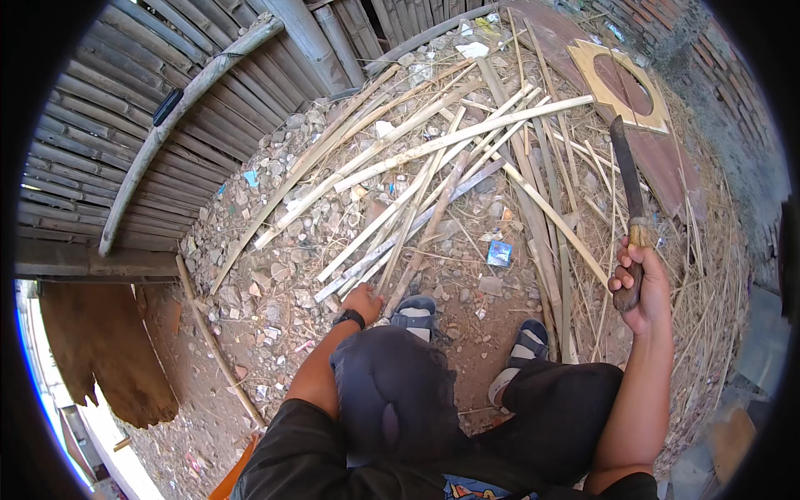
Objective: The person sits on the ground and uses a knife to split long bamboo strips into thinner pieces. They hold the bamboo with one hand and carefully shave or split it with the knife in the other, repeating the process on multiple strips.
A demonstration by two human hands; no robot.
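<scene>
Dark trousers [392, 367] nearest, bent knees filling the lower centre of the frame; black sleeves at either side of them along the bottom edge; strapped sandals [531, 342] planted on stony ground [250, 283] just beyond the knees.

Right hand [640, 287], right of centre, wrapped about the wooden handle of a machete [627, 167]; dark blade upright in the frame, tip toward the upper right, apart from the sticks. Left hand [364, 302], below centre, black watch [353, 317] at the wrist; reaches low by the near ends of the sticks, fingers bent; cannot tell whether it grips one or only touches.

Pale strips [467, 136], long and split, lie crossed in a loose heap from centre to upper centre; a brown stick [425, 236] slants among them, its lower end just beside the left hand; small blue packet [499, 254] on the dirt right of the heap.

Upper right: yellow board [585, 71] with a round hole, lying on a reddish-brown panel [667, 175]; brick wall [725, 50] behind; upper left: slatted wall [83, 167], with a curved pole [137, 167] across it; lower left: ragged brown sheet [96, 350].
</scene>
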